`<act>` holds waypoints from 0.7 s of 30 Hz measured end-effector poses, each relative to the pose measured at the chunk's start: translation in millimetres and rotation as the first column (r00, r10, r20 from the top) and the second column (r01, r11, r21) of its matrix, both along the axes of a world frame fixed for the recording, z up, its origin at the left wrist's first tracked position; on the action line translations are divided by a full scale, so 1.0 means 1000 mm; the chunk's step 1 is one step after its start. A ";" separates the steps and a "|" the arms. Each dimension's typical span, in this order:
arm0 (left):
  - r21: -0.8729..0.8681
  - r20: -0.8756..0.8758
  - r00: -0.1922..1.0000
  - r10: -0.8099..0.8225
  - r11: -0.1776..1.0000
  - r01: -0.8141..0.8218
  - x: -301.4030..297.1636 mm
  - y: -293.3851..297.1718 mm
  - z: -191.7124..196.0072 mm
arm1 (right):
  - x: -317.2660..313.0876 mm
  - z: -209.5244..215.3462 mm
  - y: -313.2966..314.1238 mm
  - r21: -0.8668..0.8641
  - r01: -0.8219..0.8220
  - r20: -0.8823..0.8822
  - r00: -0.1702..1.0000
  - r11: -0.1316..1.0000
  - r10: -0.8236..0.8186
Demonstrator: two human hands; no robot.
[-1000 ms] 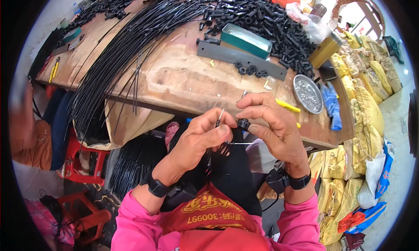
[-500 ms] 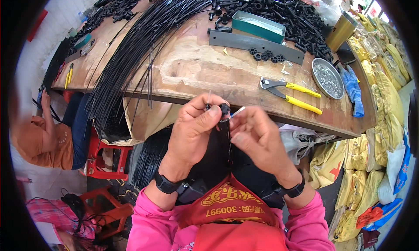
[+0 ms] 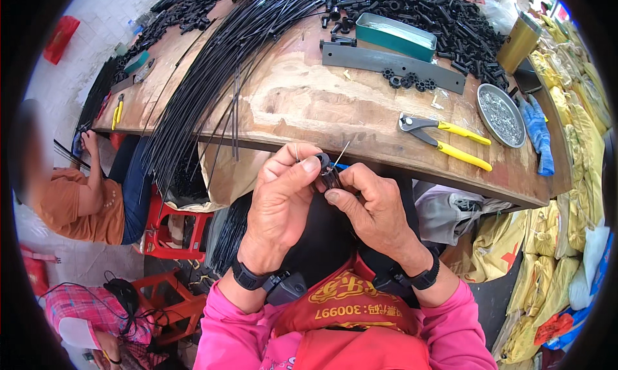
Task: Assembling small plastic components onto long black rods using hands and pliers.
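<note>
Clock directions taken from the hands. Largest, the table point(image 3: 290, 106) across 12 o'clock: brown wood, surface scuffed, patched pale and dark. Yellow sacks point(image 3: 534, 241), stacked between 2 and 4 o'clock, creased skins; one bears part of a red printed mark. At 11 o'clock, a long sheaf of thin black rods point(image 3: 225, 67), smooth and bowed, overhanging the near edge. At 1 o'clock, a jumbled pile of black tubular parts point(image 3: 418, 19), glossy. At 6 o'clock, a red apron point(image 3: 347, 318), cloth, yellow characters and digits printed upside down in this view.

Flat grey bar point(image 3: 360, 60) at 1 o'clock, metal-looking, drilled with holes. Left hand point(image 3: 277, 206) pinched on a dark part; right hand point(image 3: 383, 209) clamped on the same piece, thumb pressed to its lower end. Nippers point(image 3: 460, 131), yellow-handled, between 2 and 3 o'clock. Green oblong tray point(image 3: 394, 44) behind the bar; round metal dish point(image 3: 480, 106) toward 2, clear bits inside. Dark part point(image 3: 329, 178), shiny, roughly cylindrical, held between the hands in front of the table edge. Small black lobed rings point(image 3: 394, 82) against the bar. Smallest, a thin pale strip point(image 3: 343, 152) jutting toward 1 o'clock beside the part.
</note>
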State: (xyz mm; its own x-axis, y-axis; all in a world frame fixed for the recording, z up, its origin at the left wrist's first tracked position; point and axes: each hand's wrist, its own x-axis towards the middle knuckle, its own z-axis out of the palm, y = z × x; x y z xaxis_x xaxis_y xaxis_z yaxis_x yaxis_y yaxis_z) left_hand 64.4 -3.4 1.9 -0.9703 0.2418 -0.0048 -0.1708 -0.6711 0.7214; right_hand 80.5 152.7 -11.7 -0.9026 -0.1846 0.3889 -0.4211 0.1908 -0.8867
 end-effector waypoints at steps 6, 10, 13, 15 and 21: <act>-0.019 -0.023 1.000 -0.005 1.000 0.005 0.001 0.001 0.000 | 0.001 0.001 0.001 0.018 0.020 0.009 1.000 1.000 -0.020; 0.038 -0.009 1.000 -0.009 0.999 0.009 0.004 0.004 0.000 | 0.004 0.004 -0.002 0.028 0.066 -0.017 0.998 0.997 -0.066; 0.011 -0.044 0.999 0.008 1.000 -0.008 0.007 0.007 0.000 | 0.007 0.008 -0.003 0.096 0.115 -0.065 0.992 0.989 -0.109; -0.035 -0.085 0.996 0.013 0.999 -0.016 0.007 0.008 -0.001 | 0.008 0.008 -0.005 0.075 0.119 -0.090 0.990 0.990 -0.112; 0.011 -0.084 0.996 0.013 1.000 -0.012 0.004 0.006 -0.005 | 0.006 0.008 -0.005 0.059 0.082 -0.081 0.994 0.995 -0.077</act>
State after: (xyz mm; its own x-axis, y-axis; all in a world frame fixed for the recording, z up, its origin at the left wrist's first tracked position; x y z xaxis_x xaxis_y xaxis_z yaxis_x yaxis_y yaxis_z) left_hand 68.1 2.5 -2.7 -0.9701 0.2292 0.0795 -0.1013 -0.6805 0.7257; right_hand 86.9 147.2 -4.2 -0.8825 -0.1395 0.4492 -0.4703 0.2797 -0.8370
